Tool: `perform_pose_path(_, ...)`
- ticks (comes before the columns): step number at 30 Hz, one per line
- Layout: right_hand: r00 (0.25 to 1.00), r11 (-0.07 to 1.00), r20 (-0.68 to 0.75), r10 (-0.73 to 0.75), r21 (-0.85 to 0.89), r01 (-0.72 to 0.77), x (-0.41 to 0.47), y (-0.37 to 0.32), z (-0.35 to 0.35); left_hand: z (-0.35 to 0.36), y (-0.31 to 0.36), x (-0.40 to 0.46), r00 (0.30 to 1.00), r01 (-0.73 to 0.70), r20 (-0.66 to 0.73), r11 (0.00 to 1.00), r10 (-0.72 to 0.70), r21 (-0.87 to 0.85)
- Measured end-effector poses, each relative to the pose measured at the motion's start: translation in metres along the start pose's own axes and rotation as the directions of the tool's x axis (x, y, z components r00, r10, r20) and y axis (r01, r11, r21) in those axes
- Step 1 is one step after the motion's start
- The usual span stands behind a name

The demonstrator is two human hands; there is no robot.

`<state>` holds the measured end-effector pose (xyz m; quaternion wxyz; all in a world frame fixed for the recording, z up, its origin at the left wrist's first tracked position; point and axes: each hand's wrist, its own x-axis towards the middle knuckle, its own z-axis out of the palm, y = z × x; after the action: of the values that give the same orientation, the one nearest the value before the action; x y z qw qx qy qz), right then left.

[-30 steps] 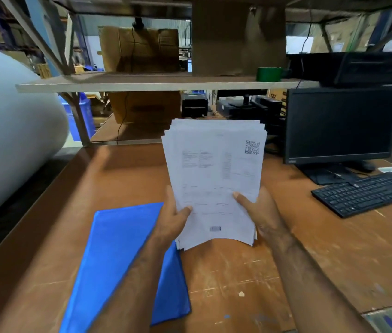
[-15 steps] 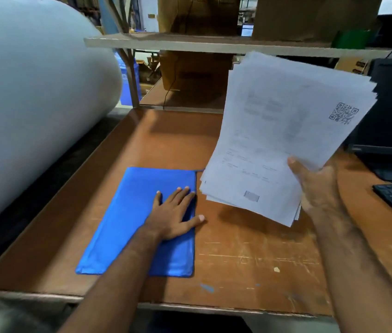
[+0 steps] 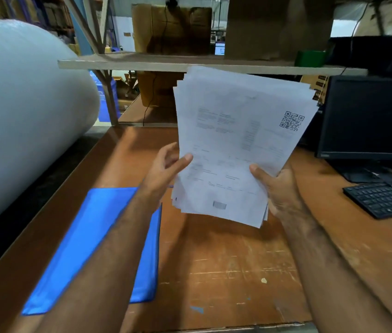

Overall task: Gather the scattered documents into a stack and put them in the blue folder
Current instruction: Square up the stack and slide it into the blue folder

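Observation:
A loose stack of white printed documents (image 3: 235, 140), the top sheet bearing a QR code, is held upright above the brown table (image 3: 226, 265). My right hand (image 3: 279, 188) grips its lower right corner, thumb on the front. My left hand (image 3: 166, 169) holds the stack's left edge with the thumb on the front sheet and fingers behind. The blue folder (image 3: 89, 248) lies closed and flat on the table at the lower left, partly covered by my left forearm.
A huge white roll (image 3: 22, 111) fills the left side. A shelf board (image 3: 142, 63) with cardboard boxes runs overhead at the back. A black monitor (image 3: 367, 116) and keyboard (image 3: 387, 198) stand at the right.
My left hand has lifted off the blue folder and come up to take the left edge of the stack. The stack has swung more upright, towards the centre.

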<state>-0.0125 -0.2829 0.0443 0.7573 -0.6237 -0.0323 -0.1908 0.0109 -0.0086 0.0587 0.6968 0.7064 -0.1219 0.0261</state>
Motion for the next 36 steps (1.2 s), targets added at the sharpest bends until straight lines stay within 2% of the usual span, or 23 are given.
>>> perform_pose_path(2, 1.000, 0.998, 0.012, 0.016, -0.055, -0.015, 0.000, 0.002, 0.005, 0.014, 0.010, 0.016, 0.997, -0.071, -0.022, 0.988, 0.068, -0.140)
perform_pose_path(3, 1.000, 0.994, 0.008, 0.023, -0.106, -0.022, -0.002, 0.006, 0.007, 0.019, 0.009, 0.020, 0.994, -0.096, -0.057, 0.983, 0.089, -0.157)
perform_pose_path(7, 0.999, 0.978, -0.040, 0.024, -0.206, -0.032, -0.010, 0.030, 0.007, 0.039, -0.018, 0.002, 0.978, -0.131, -0.175, 0.987, 0.113, -0.096)
perform_pose_path(12, 0.994, 0.985, -0.101, 0.036, -0.164, -0.052, -0.012, 0.026, 0.010, 0.046, -0.015, -0.007, 0.966, -0.198, -0.172, 0.980, 0.192, -0.021)
perform_pose_path(15, 0.996, 0.976, -0.082, -0.034, -0.215, 0.016, -0.002, 0.011, 0.007, 0.050, 0.004, -0.003, 0.956, -0.239, -0.181, 0.971, 0.233, -0.016)
perform_pose_path(17, 0.996, 0.954, -0.088, -0.023, -0.300, -0.004, -0.002, 0.015, 0.002, 0.053, -0.004, -0.005, 0.957, -0.221, -0.197, 0.975, 0.211, -0.025)
perform_pose_path(20, 0.996, 0.914, -0.039, 0.083, -0.395, -0.091, -0.019, 0.035, -0.007, 0.062, -0.030, -0.024, 0.981, -0.081, -0.180, 0.996, 0.075, -0.029)
perform_pose_path(21, 0.997, 0.906, -0.034, 0.067, -0.416, -0.075, -0.024, 0.040, -0.007, 0.066, -0.034, -0.030, 0.984, -0.059, -0.171, 0.998, 0.053, -0.030)
perform_pose_path(25, 0.996, 0.905, -0.089, -0.019, -0.425, -0.020, -0.018, 0.032, 0.001, 0.074, -0.020, -0.027, 0.974, -0.151, -0.171, 0.988, 0.150, 0.008)
perform_pose_path(29, 0.992, 0.936, -0.117, -0.043, -0.353, -0.001, -0.013, 0.016, 0.008, 0.077, -0.008, -0.025, 0.970, -0.176, -0.187, 0.980, 0.156, -0.098)
perform_pose_path(31, 0.994, 0.914, -0.109, -0.030, -0.405, -0.017, -0.026, 0.024, 0.006, 0.077, -0.018, -0.034, 0.969, -0.145, -0.216, 0.984, 0.120, -0.104)
perform_pose_path(34, 0.996, 0.885, -0.078, 0.047, -0.460, -0.078, -0.049, 0.046, 0.004, 0.080, -0.039, -0.054, 0.984, -0.037, -0.176, 0.997, 0.026, -0.064)
perform_pose_path(36, 0.996, 0.888, -0.086, 0.039, -0.455, -0.074, -0.053, 0.048, 0.006, 0.081, -0.041, -0.054, 0.981, -0.045, -0.190, 0.998, 0.035, -0.051)
